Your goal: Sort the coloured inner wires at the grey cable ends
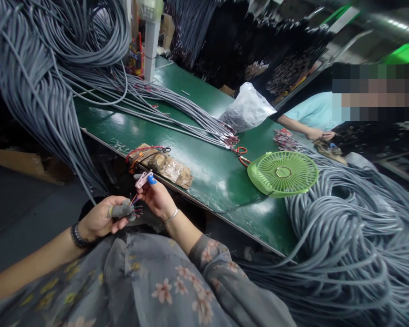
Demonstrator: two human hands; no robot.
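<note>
My left hand (pixel 102 220) is closed round the end of a grey cable (pixel 122 210), whose thin coloured wires (pixel 136 206) fan out from the stripped tip. My right hand (pixel 157 197) is right beside that tip, fingers pinched on a small pink tool (pixel 142 180); the forefinger wears a blue finger cot (pixel 152 180). Both hands are in front of the near edge of the green table (pixel 204 168), above my lap in flowered cloth.
Big bundles of grey cable hang at left (pixel 37 77) and pile at right (pixel 354 245). More cables lie across the table (pixel 177 106). A green fan (pixel 282 173), a clear plastic bag (pixel 247 109), a taped brown block (pixel 163 164) sit there. Another person's hands (pixel 318 134) work at the far right.
</note>
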